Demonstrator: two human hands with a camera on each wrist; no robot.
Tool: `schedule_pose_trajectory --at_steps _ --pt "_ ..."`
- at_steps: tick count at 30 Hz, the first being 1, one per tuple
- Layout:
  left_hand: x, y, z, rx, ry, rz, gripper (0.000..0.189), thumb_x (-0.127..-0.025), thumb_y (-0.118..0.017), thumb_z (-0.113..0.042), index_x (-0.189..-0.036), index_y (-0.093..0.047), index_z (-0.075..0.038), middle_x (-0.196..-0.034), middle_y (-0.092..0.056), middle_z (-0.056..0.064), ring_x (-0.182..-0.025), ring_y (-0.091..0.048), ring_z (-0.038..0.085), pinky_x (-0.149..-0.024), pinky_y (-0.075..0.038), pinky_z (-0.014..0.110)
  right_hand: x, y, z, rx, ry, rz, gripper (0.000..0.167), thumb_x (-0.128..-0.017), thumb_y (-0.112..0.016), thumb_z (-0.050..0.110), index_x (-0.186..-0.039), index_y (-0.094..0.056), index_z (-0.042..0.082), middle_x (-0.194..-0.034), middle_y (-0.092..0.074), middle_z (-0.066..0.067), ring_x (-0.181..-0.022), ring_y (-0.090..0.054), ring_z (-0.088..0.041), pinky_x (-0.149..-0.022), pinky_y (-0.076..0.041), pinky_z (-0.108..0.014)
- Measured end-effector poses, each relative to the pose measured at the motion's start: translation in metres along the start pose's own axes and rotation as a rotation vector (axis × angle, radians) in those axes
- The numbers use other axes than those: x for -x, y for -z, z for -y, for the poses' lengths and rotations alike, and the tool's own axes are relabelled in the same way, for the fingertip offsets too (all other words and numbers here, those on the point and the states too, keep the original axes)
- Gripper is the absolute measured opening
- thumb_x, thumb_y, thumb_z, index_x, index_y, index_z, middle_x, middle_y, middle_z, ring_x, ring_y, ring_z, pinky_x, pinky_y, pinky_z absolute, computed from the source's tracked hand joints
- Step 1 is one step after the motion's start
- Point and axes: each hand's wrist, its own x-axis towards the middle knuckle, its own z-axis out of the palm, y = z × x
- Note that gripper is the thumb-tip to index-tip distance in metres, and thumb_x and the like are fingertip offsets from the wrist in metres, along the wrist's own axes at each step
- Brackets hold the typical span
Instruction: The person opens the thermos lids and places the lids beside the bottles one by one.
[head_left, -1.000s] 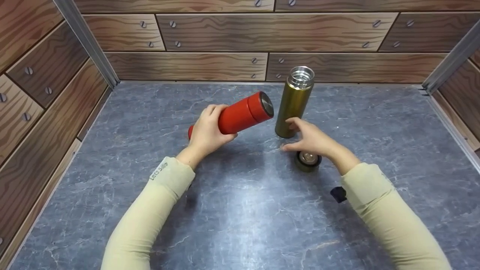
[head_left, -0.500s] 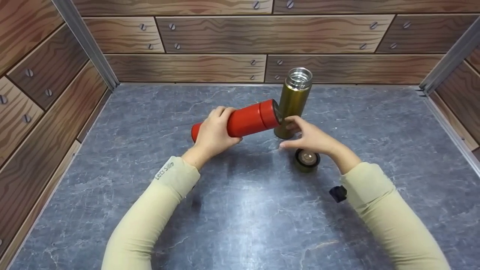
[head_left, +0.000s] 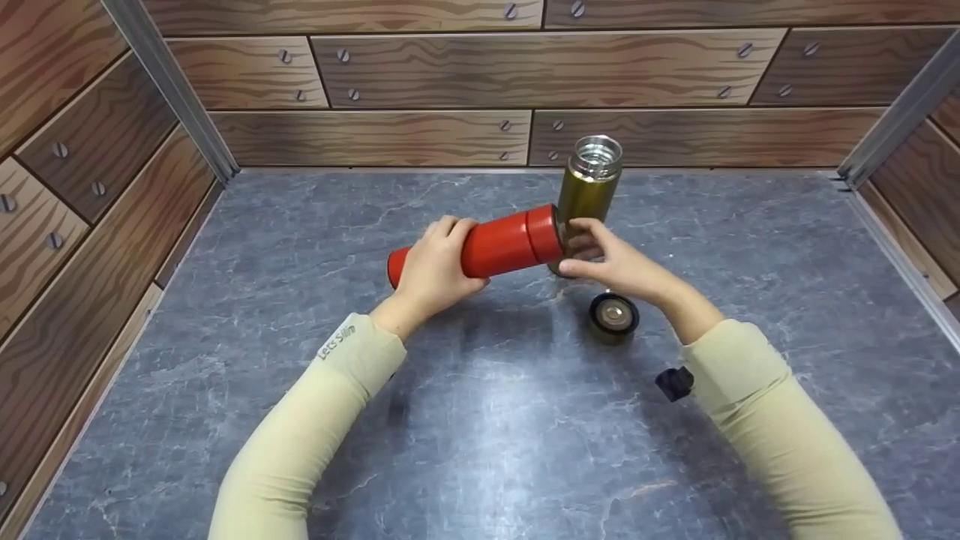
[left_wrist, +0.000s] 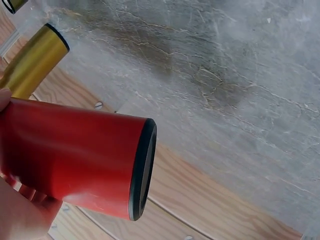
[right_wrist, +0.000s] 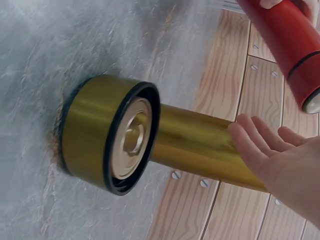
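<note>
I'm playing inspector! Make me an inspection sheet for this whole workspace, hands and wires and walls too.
Surface: grey marbled tabletop, bright glare toward the front.
Red bottle: on a slant, in the left hand.
Gold bottle: upright, mouth uncovered; contents can't be told.
Gold lid: on the tabletop, inner side up.
Clutter: small black block beside the right sleeve; what it is can't be told.
Left hand: grips the red bottle.
Right hand: holds nothing, near the red bottle's end.
Cables: nothing seen.
Surroundings: wood-patterned panels, metal corner post at each back corner.
</note>
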Motion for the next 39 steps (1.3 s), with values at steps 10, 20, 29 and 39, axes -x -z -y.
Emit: schedule_pose_trajectory --at_steps 10,20,29,39 --pt "-0.003 -0.005 -0.009 -0.032 -0.062 0.010 0.062 -0.067 -0.077 -0.028 -0.122 -0.053 -0.010 -0.113 -0.057 0.008 -0.103 -0.055 0.025 -0.082 -0.051 0.043 -0.002 -0.003 0.011 -0.100 -0.076 -0.106 0.055 -0.097 -0.046 0.031 -0.138 -0.034 -0.003 -0.132 -0.048 -0.025 -0.096 -0.060 -0.023 -0.083 -0.052 -0.031" --pt "-0.002 -0.003 -0.011 -0.154 -0.106 -0.003 0.067 -0.065 -0.079 -0.032 -0.123 -0.055 -0.009 -0.115 -0.061 0.008 -0.104 -0.055 0.025 -0.090 -0.047 0.042 0.000 -0.007 0.018 -0.104 -0.113 -0.164 0.054 -0.093 -0.054 0.028 -0.131 -0.043 -0.008 -0.118 -0.056 -0.028 -0.071 -0.058 -0.006 -0.066 -0.053 -0.020" --pt "-0.002 -0.001 -0.013 -0.164 -0.097 0.079 0.066 -0.063 -0.079 -0.035 -0.120 -0.055 -0.013 -0.111 -0.062 0.005 -0.100 -0.058 0.022 -0.078 -0.052 0.042 0.003 -0.008 0.015 -0.032 -0.101 -0.176 0.054 -0.092 -0.056 0.029 -0.130 -0.044 -0.007 -0.115 -0.057 -0.024 -0.077 -0.059 -0.011 -0.067 -0.051 -0.019" --pt "-0.005 0.004 -0.012 -0.165 -0.086 0.137 0.066 -0.064 -0.077 -0.036 -0.121 -0.055 -0.013 -0.112 -0.062 0.004 -0.101 -0.057 0.022 -0.077 -0.052 0.044 0.005 -0.008 0.013 0.003 0.041 -0.117 0.054 -0.084 -0.062 0.011 -0.133 -0.040 0.002 -0.120 -0.051 -0.019 -0.104 -0.052 -0.028 -0.085 -0.048 -0.030"
